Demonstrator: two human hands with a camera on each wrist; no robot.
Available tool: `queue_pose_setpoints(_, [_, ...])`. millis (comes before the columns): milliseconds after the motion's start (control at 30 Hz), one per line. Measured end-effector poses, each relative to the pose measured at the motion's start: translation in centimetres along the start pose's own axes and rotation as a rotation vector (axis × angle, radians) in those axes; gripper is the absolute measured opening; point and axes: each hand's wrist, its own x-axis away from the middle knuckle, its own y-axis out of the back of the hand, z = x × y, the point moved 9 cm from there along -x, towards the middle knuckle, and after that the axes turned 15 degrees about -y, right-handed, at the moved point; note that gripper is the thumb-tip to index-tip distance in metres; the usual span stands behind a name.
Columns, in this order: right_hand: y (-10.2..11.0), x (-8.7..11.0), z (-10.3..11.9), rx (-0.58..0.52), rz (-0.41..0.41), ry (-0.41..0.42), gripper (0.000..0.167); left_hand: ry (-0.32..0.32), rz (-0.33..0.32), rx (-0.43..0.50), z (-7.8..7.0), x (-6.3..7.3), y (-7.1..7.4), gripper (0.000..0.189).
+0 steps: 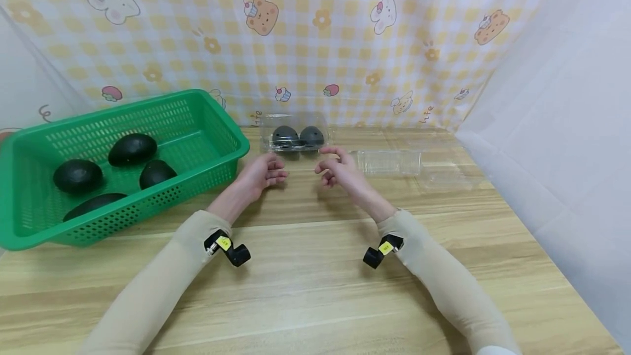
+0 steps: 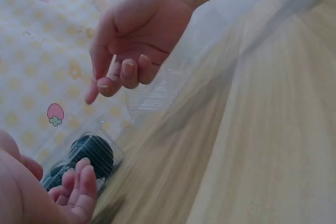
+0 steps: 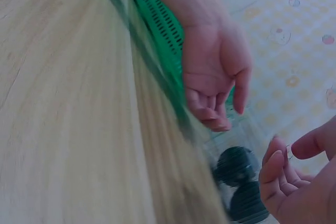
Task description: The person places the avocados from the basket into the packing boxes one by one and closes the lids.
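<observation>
A clear plastic clamshell box [image 1: 296,119] stands at the back of the table with two dark avocados [image 1: 285,137] side by side inside. My left hand [image 1: 258,177] is just in front of the box's left side, its fingers loosely bent and holding nothing. Facing it across a gap, my right hand [image 1: 342,171] hovers near the box's right front corner, also holding nothing. The left wrist view shows an avocado [image 2: 93,153] through the plastic beyond the left hand [image 2: 47,192]. In the right wrist view both avocados [image 3: 236,165] appear beside the right hand [image 3: 302,179].
A green plastic basket [image 1: 217,149] at the left holds several avocados [image 1: 132,149]. Another clear plastic box [image 1: 389,162] lies opened out at the back right. A checked curtain [image 1: 320,43] hangs behind the wooden table [image 1: 305,289].
</observation>
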Motion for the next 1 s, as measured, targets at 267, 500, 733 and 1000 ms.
queue_pose_setpoints(267, [0.1, 2.7, 2.8, 0.234, -0.009, 0.185, 0.035, 0.002, 0.162, -0.161, 0.4, 1.5, -0.9, 0.044])
queue_pose_setpoints(500, [1.5, 4.8, 5.3, 0.396, -0.061, 0.326, 0.029, -0.056, 0.247, -0.256, -0.3, 2.0, -2.1, 0.037])
queue_pose_setpoints(733, [4.5, 5.5, 7.1, 0.404, -0.16, 0.347, 0.025, -0.106, 0.284, -0.322, -1.2, 2.5, -3.7, 0.028])
queue_pose_setpoints(1000, [8.8, 5.8, 8.5, 0.497, -0.317, 0.366, 0.023, -0.153, 0.302, -0.379, -1.4, 2.2, -5.1, 0.021])
